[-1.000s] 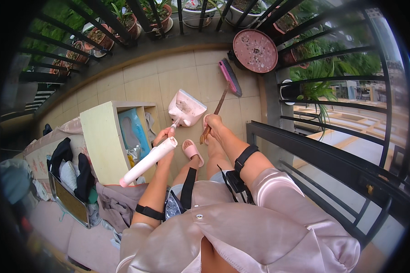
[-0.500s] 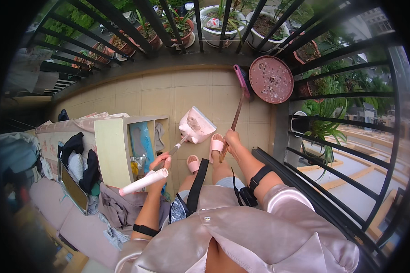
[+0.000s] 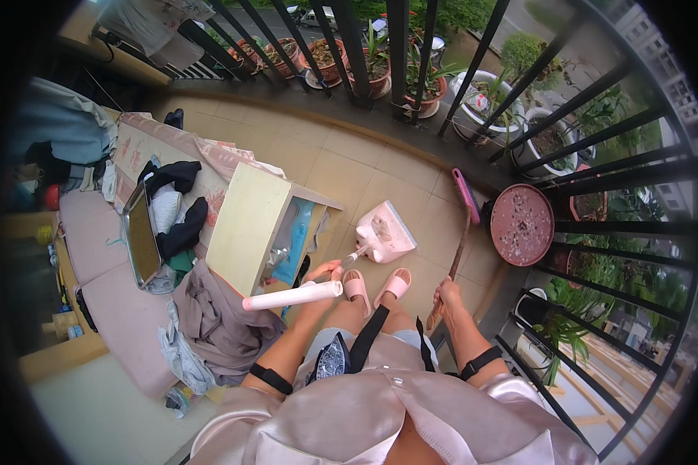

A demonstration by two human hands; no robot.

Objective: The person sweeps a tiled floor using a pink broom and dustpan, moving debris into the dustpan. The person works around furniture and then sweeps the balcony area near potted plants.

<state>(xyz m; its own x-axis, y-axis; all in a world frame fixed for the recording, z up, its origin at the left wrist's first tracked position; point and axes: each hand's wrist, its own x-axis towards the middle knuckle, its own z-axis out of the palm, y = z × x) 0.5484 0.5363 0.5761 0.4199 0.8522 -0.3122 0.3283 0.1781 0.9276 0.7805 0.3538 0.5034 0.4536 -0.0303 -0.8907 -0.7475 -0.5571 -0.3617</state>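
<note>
My left hand (image 3: 323,273) is closed round the thin handle of a pink dustpan (image 3: 386,232), which lies on the tiles just ahead of my feet with dark debris in it. A thick white tube (image 3: 295,296) with a pink end crosses above my left forearm; whether it joins the handle I cannot tell. In my right hand (image 3: 447,296) is the brown handle of a broom (image 3: 465,194) with a pink head and dark bristles. Its head is down by a round reddish saucer (image 3: 522,225), speckled with pale and dark bits, at the railing's corner.
Black railings (image 3: 399,54) bound the far and right sides, with potted plants (image 3: 485,105) beyond. A pale open-fronted cabinet (image 3: 248,221) stands at the left. Behind it are a cushioned seat (image 3: 101,291), piled clothes (image 3: 221,318) and a framed panel (image 3: 138,236). Pink slippers (image 3: 395,285) are on my feet.
The view has turned, so the railing, saucer and cabinet sit farther right. My feet, one ahead of the other before, now stand side by side. Both hands keep their holds.
</note>
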